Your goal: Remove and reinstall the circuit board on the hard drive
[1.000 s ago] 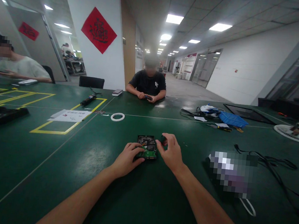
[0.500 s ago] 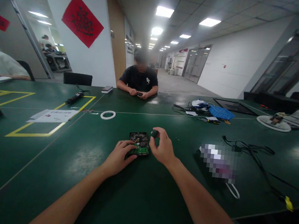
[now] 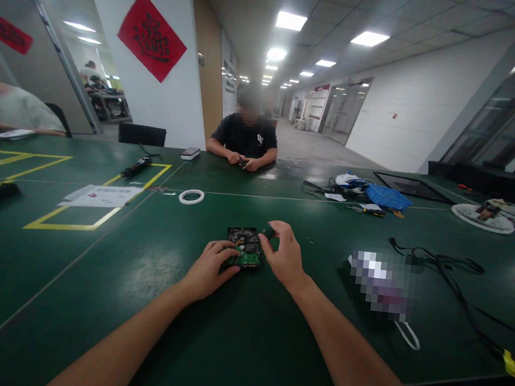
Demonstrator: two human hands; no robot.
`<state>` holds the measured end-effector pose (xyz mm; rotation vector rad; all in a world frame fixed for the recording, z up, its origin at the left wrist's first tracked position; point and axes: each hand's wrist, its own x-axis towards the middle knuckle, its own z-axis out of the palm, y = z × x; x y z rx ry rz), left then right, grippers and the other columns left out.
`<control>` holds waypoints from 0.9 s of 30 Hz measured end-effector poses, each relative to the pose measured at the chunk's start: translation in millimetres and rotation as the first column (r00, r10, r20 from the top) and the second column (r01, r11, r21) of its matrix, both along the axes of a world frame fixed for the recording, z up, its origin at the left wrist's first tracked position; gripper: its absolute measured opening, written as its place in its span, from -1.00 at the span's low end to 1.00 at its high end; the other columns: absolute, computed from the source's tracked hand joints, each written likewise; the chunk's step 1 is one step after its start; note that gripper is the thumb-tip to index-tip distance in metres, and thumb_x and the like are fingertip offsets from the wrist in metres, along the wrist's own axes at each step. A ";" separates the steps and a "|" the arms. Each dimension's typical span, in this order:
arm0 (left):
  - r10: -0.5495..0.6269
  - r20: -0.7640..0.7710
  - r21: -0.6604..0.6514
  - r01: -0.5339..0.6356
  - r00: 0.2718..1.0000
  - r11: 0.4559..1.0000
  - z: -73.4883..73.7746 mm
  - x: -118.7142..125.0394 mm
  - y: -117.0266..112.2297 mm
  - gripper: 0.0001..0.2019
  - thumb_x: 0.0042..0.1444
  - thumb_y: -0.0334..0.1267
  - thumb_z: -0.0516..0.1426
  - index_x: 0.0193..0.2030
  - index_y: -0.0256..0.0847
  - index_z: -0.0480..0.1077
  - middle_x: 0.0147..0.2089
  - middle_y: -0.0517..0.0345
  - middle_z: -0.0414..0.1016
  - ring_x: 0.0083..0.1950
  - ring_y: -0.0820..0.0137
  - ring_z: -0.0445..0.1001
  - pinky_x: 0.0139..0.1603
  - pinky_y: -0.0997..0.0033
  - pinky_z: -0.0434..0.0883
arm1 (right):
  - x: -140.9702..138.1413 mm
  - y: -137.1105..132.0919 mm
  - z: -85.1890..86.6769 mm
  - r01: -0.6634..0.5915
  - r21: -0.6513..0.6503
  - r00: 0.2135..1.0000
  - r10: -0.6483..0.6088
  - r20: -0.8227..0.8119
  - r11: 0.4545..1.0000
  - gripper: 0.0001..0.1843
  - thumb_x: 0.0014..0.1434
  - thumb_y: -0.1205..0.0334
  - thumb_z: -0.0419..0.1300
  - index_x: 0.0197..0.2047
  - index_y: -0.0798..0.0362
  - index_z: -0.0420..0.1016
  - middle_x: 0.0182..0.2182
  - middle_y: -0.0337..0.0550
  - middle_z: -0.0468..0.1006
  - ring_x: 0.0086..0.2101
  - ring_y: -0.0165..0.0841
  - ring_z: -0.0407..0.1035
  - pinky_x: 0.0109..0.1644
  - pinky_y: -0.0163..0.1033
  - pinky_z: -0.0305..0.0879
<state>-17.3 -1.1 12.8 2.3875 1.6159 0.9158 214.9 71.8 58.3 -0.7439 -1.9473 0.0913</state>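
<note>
A dark hard drive (image 3: 244, 241) with a green circuit board lies on the green table (image 3: 138, 279) straight in front of me. My left hand (image 3: 210, 268) rests on its near left corner, fingers curled onto the board. My right hand (image 3: 281, 255) hovers at the drive's right side, fingers pinched round a small dark tool handle (image 3: 269, 230) that stands over the drive.
A white tape ring (image 3: 191, 196) and papers (image 3: 100, 196) inside yellow floor-tape lines lie to the far left. A blurred box (image 3: 381, 284) and black cables (image 3: 438, 264) sit to the right. A blue tray (image 3: 388, 197) and tools are further back. One person sits opposite, another at the far left.
The view has swung slightly; both hands stay on the drive. My right hand with the tool has shifted a little towards the drive's right edge.
</note>
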 end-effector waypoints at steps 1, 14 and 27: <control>0.001 0.001 0.004 -0.001 1.000 1.000 -0.7 -0.1 0.2 -0.66 0.26 -0.13 0.22 0.15 -0.04 0.45 0.22 0.00 0.37 0.25 0.06 0.28 0.25 -0.11 0.36 | 1.1 -0.2 1.0 0.017 0.017 1.000 -0.017 0.025 1.000 -0.60 0.34 0.16 0.17 0.21 -0.03 0.25 0.07 0.06 0.44 0.04 -0.15 0.45 0.07 0.02 0.51; -0.003 0.003 0.011 0.003 1.000 1.000 0.0 -0.2 -0.8 -0.66 0.26 -0.17 0.22 0.16 -0.03 0.45 0.23 0.01 0.36 0.27 0.07 0.26 0.27 -0.09 0.34 | 2.1 -4.8 11.2 -0.023 -0.026 0.999 0.024 0.031 0.999 -0.59 0.35 0.19 0.15 0.23 -0.03 0.27 0.07 0.04 0.42 -0.12 -0.24 0.48 0.01 -0.04 0.52; -0.005 0.010 0.013 0.005 1.000 1.000 -2.7 -2.4 1.3 -0.63 0.20 -0.23 0.26 0.16 -0.02 0.44 0.24 0.02 0.35 0.27 0.07 0.27 0.26 -0.08 0.35 | 1.1 -7.2 1.0 0.034 -0.108 0.998 -0.039 -0.050 0.994 -0.57 0.36 0.14 0.15 0.26 -0.06 0.26 0.03 0.02 0.49 -0.12 -0.23 0.52 -0.02 -0.04 0.57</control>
